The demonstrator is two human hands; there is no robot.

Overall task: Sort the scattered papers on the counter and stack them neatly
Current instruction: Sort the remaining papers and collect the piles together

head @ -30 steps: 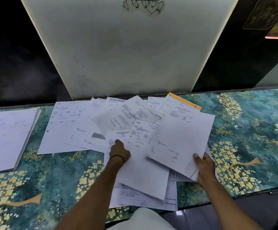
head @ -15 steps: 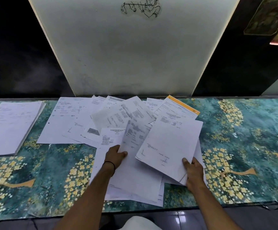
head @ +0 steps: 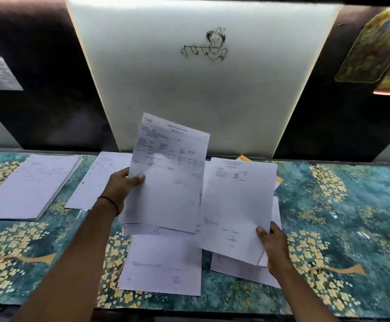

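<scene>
My left hand [head: 123, 187] grips a printed white sheet [head: 168, 177] by its left edge and holds it raised above the counter. My right hand [head: 273, 245] pinches the lower right corner of a small bundle of white papers [head: 238, 205], lifted slightly. Under both lie more loose sheets [head: 163, 266], one with an orange edge [head: 279, 180]. A neat stack of papers [head: 30, 184] rests on the left of the counter, with a single sheet [head: 96, 182] beside it.
The counter [head: 340, 217] has a teal cover with yellow flowers; its front edge runs along the bottom. A white panel [head: 201, 94] with a line drawing stands behind it, dark wall on both sides, and a colourful picture [head: 370, 47] at upper right.
My left hand has lifted one printed sheet off the pile and raised it upright. My right hand still holds its papers at the corner. The view has tilted upward.
</scene>
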